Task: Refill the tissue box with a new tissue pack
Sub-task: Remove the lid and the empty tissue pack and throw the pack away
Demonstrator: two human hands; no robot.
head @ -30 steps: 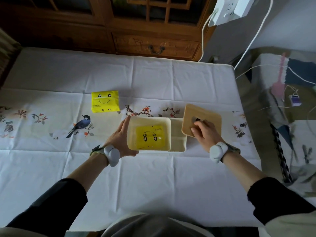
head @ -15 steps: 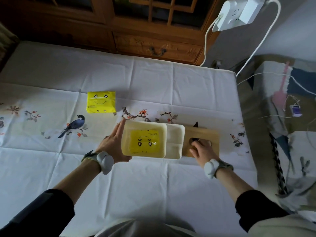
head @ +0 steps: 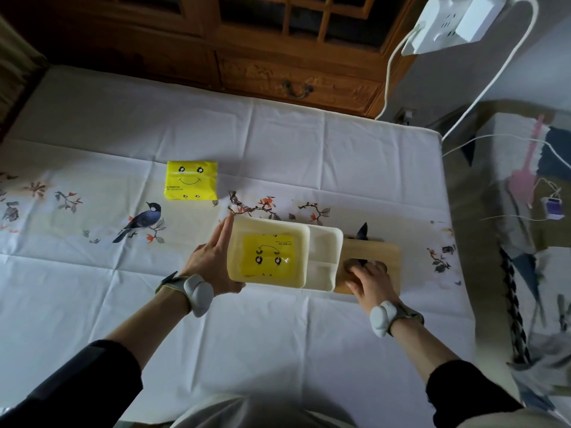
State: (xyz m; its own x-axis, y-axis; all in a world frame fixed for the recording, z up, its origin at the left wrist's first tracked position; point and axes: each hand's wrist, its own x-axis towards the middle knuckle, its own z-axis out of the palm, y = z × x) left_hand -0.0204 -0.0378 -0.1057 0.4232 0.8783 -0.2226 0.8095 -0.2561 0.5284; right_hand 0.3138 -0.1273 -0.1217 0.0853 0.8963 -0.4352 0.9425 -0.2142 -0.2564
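- The tissue box point(head: 323, 257), a cream open-topped container, is resting on the desk point(head: 216, 319) with a flattened yellow pack point(head: 268, 254) lying in its left compartment; this pack is looking nearly empty, judged from how flat it is sitting.
- The new tissue pack point(head: 191, 180), yellow with a smiling face, is lying on the desk well apart from the box, toward the far left, not yet touched.
- The left hand point(head: 213, 261) is pressing flat against the left wall of the box, fingers extended and thumb under the near edge, probably steadying it so the box is not sliding.
- The right hand point(head: 367, 279) is resting on the wooden lid point(head: 370, 264), fingers curled at its dispensing slot; the lid is lying flat on the desk just beside the right wall of the box, apparently being set aside to leave the opening clear.
- Whether the right fingers are gripping or only touching the lid cannot be told.
- The desk is wearing a white cloth printed with a bird point(head: 140, 222).
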